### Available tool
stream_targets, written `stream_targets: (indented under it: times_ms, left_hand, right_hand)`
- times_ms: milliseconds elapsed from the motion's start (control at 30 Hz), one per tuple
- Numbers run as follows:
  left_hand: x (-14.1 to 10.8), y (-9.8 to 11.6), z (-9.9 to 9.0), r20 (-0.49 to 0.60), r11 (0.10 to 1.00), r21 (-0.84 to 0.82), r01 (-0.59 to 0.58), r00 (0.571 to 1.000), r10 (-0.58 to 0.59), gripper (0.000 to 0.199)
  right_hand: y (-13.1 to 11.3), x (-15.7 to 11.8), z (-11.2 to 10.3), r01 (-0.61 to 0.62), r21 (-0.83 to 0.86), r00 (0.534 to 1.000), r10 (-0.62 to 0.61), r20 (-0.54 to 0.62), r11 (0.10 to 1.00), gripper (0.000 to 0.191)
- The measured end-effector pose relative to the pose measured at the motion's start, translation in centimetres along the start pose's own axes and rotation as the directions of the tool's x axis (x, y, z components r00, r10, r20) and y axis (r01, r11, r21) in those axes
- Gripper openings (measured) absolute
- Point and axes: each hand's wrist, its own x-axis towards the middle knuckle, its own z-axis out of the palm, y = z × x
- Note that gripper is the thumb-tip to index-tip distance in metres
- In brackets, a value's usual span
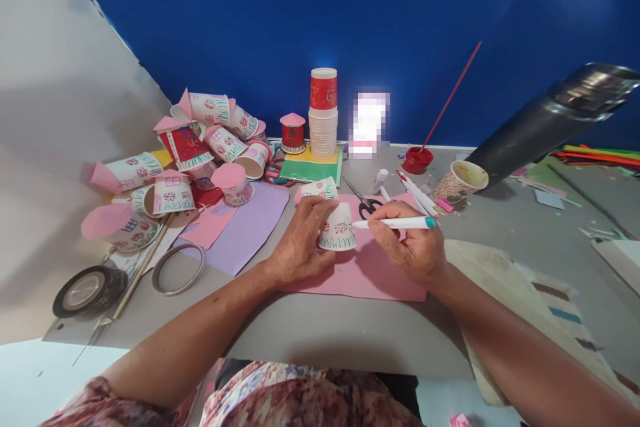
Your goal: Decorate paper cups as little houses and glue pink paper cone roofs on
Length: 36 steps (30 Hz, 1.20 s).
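My left hand (pixel 305 237) is closed around a white paper cup (pixel 339 227), which is upside down over a pink sheet of paper (pixel 380 277). Red flower-like dots and a green zigzag line mark the cup's side. In my right hand (pixel 413 240) is a white marker (pixel 400 222) with a green end, its tip close to the cup; I cannot tell whether it touches. Behind my left hand lies another decorated cup (pixel 323 189), partly hidden. Black-handled scissors (pixel 369 207) rest on the pink paper beyond the hands.
Several decorated cups (pixel 173 193) with pink paper tops are heaped at the left. Tape rolls (pixel 179 269) lie nearer me. At the back stands a cup stack (pixel 323 127). To the right are loose markers (pixel 420 193), a patterned cup (pixel 460 180) and a dark cylinder (pixel 540 123).
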Motion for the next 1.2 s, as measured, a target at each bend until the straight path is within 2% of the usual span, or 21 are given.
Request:
stream_targets:
  times_ms: [267, 567, 767, 900, 1100, 1200]
  left_hand:
    - [0.08, 0.03, -0.06, -0.004, 1.000, 0.003, 0.019, 1.000, -0.019, 0.079]
    - [-0.01, -0.15, 0.11, -0.023, 0.999, -0.024, 0.022, 0.999, -0.022, 0.081]
    - [-0.02, -0.28, 0.14, -0.022, 1.000, -0.021, 0.020, 1.000, -0.021, 0.082]
    - [-0.05, -0.23, 0.09, -0.016, 1.000, -0.016, 0.015, 1.000, -0.015, 0.082]
    - [0.01, -0.13, 0.08, -0.020, 0.999, -0.039, 0.007, 1.000, -0.008, 0.085]
    - [0.16, 0.10, -0.25, -0.019, 0.999, -0.041, 0.013, 1.000, -0.014, 0.085]
  right_hand:
    - [-0.05, 0.02, 0.21, -0.016, 0.013, 0.999, 0.016, 0.046, 1.000, 0.014]
    - [0.06, -0.26, 0.18, 0.019, 0.003, 0.998, -0.019, 0.053, 1.000, 0.013]
    - [-0.23, -0.11, 0.08, -0.011, -0.004, 0.999, 0.012, 0.031, 1.000, 0.014]
    - [-0.26, -0.09, 0.10, 0.004, 0.003, 0.998, -0.004, 0.056, 1.000, 0.013]
    - [0.42, -0.62, -0.23, -0.006, 0.053, 0.999, 0.008, -0.037, 0.999, 0.010]
    - [0.59, -0.46, -0.70, -0.011, 0.057, 1.000, 0.012, -0.007, 0.998, 0.017]
